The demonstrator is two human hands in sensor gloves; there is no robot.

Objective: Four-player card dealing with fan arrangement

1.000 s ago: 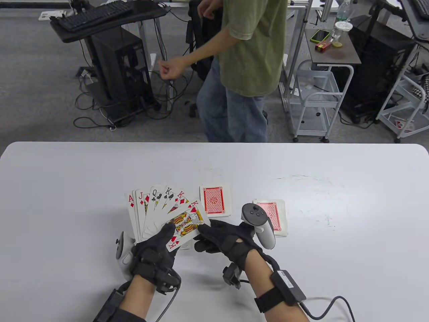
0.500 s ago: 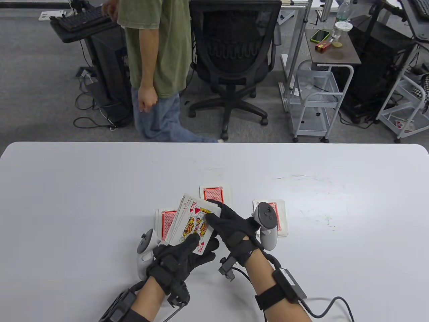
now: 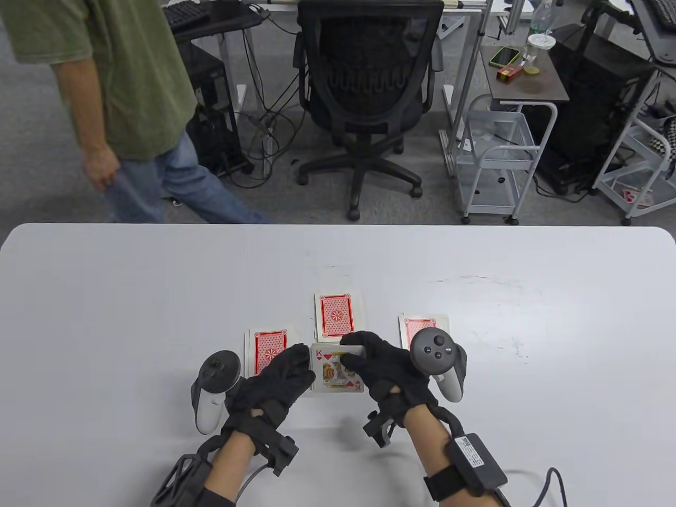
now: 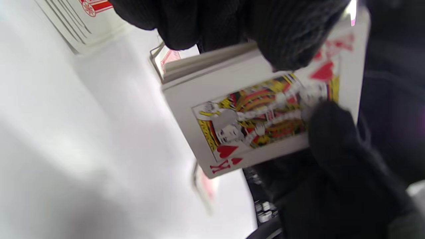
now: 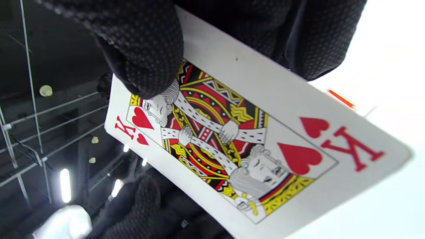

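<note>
Both gloved hands hold one squared packet of cards (image 3: 336, 374) face up, king of hearts on top, low over the table's near middle. My left hand (image 3: 302, 367) grips its left side and my right hand (image 3: 353, 355) grips its top and right side. The left wrist view shows the packet (image 4: 259, 122) edge-on as several stacked cards between my fingers (image 4: 292, 39). The right wrist view shows the king of hearts (image 5: 232, 132) with a fingertip (image 5: 146, 59) pressing on its face. Three face-down red-backed piles lie on the table: left (image 3: 268, 346), middle (image 3: 338, 314) and right (image 3: 417, 327).
The white table (image 3: 132, 296) spreads wide on both sides. Behind its far edge stand an office chair (image 3: 364, 95) and a white cart (image 3: 496, 153). A person in a green shirt (image 3: 111, 74) walks at the far left.
The face-up fan has been closed into a squared packet and brought right to the near middle, uncovering the left pile. Both hands now hold it. The bystander walked from centre to far left.
</note>
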